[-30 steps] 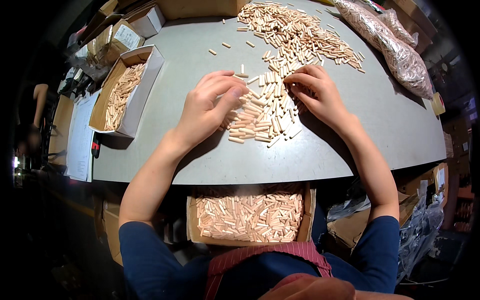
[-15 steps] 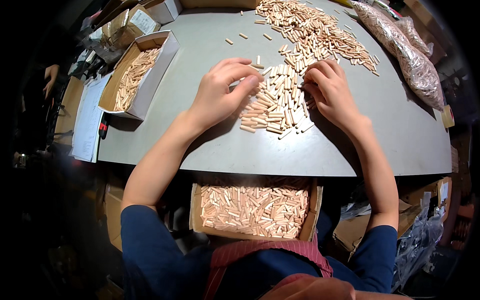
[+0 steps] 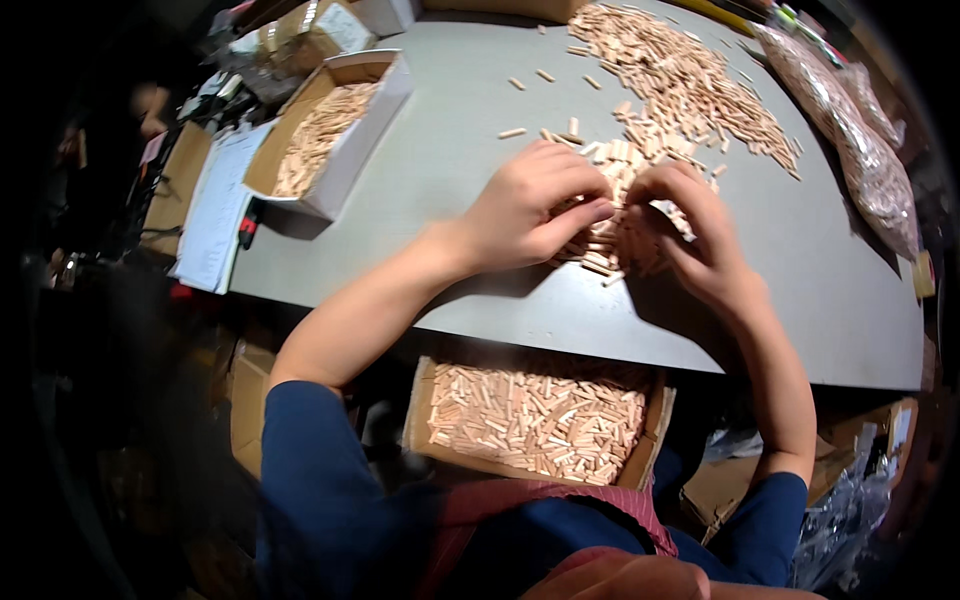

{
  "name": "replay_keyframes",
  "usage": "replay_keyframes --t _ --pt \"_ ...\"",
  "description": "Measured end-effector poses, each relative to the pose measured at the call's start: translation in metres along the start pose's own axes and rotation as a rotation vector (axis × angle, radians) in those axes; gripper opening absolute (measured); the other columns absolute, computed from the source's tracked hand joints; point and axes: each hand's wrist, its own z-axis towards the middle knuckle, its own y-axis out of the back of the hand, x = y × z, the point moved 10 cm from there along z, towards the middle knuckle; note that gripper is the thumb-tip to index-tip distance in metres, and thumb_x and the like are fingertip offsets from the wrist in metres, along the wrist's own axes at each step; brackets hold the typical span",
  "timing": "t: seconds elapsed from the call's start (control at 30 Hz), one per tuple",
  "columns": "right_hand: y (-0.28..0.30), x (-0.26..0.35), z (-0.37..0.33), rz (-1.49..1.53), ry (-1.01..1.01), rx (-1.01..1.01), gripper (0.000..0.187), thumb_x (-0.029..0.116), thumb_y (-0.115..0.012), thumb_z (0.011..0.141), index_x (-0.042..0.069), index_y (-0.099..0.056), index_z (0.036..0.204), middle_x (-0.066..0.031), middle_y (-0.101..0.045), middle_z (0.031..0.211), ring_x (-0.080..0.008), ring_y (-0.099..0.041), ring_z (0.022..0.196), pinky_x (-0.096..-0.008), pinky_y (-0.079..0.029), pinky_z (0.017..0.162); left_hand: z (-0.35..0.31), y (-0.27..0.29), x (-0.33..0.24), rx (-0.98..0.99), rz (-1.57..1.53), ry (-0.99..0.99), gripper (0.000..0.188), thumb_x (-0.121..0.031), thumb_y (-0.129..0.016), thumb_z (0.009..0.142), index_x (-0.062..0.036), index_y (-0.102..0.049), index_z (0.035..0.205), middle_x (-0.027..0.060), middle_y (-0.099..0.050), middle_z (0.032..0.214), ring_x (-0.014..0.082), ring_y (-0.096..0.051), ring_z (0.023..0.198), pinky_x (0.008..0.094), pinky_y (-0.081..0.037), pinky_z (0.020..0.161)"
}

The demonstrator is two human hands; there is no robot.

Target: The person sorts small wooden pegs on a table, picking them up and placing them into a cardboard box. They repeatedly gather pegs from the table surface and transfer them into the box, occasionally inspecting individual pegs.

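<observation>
Small wooden dowels point(image 3: 600, 256) lie in a loose heap on the grey table. My left hand point(image 3: 545, 205) is over the left side of this heap, thumb and fingers drawn together in a pinch; whatever is between the tips is hidden. Opposite it, my right hand point(image 3: 705, 235) curls its fingers and thumb inward at the heap's right side, its tips in shadow and close to the left hand's. Whether it grips a dowel cannot be made out. Dowels show through the gap inside its curl.
A bigger dowel pile point(image 3: 690, 85) spreads behind the hands. White carton point(image 3: 375, 120) with dowels stands left, beside papers point(image 3: 222, 215). Below the table edge sits a cardboard box point(image 3: 422, 410) full of dowels. A clear bag point(image 3: 850, 150) of dowels lies right. Another person's hand point(image 3: 150, 108) shows far left.
The view has shifted, so the table appears tilted and further right. My hands have come closer together over the near heap, covering more of its dowels.
</observation>
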Motion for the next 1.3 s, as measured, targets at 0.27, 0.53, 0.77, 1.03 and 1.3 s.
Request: replay_keyframes --t 0.27,0.53,0.77,1.03,1.3 --pt "0.037 -0.056 -0.013 0.117 -0.260 -0.243 0.023 0.014 -0.060 0.107 0.002 -0.066 0.126 -0.0089 -0.073 0.115 -0.0167 -0.069 0.108 -0.0322 -0.054 0.093 -0.062 0.122 0.132 -1.033 -1.093 0.624 0.029 -0.022 -0.053 0.109 0.0021 -0.066 0.118 0.0132 -0.071 0.112 0.0281 -0.066 0.115 0.0419 -0.052 0.101" --pt "0.058 -0.096 -0.019 -0.113 -0.226 -0.299 0.028 0.020 -0.062 0.107 0.000 -0.067 0.126 -0.0104 -0.074 0.118 -0.0182 -0.069 0.110 -0.0320 -0.053 0.096 -0.048 0.076 0.127 -0.485 -0.608 0.849 0.046 -0.030 -0.043 0.113 0.0044 -0.058 0.139 0.0160 -0.065 0.138 0.0257 -0.057 0.135 0.0392 -0.046 0.110" --pt "0.085 -0.133 -0.032 -0.087 -0.369 -0.392 0.032 0.026 -0.060 0.107 0.001 -0.068 0.125 -0.0106 -0.074 0.120 -0.0173 -0.068 0.112 -0.0312 -0.051 0.099 -0.035 0.005 0.100 0.030 -0.287 0.688 0.054 -0.036 -0.045 0.113 0.0007 -0.052 0.151 0.0157 -0.055 0.153 0.0233 -0.051 0.142 0.0338 -0.035 0.120" --pt "0.077 -0.150 -0.035 -0.023 -0.457 -0.344 0.031 0.025 -0.060 0.108 0.002 -0.067 0.128 -0.0077 -0.074 0.120 -0.0149 -0.067 0.112 -0.0294 -0.051 0.098 -0.030 -0.008 0.077 0.116 -0.395 0.597 0.057 -0.037 -0.044 0.112 0.0018 -0.048 0.154 0.0168 -0.053 0.156 0.0260 -0.049 0.144 0.0348 -0.034 0.121" --pt "0.077 -0.143 -0.030 -0.043 -0.353 -0.398 0.027 0.024 -0.062 0.108 0.003 -0.068 0.124 -0.0048 -0.074 0.103 -0.0090 -0.066 0.082 -0.0258 -0.053 0.075 -0.015 -0.042 0.007 0.426 0.131 0.039 0.053 -0.039 -0.047 0.111 -0.0137 -0.048 0.159 0.0167 -0.043 0.164 0.0399 -0.030 0.156 0.0487 -0.027 0.127"
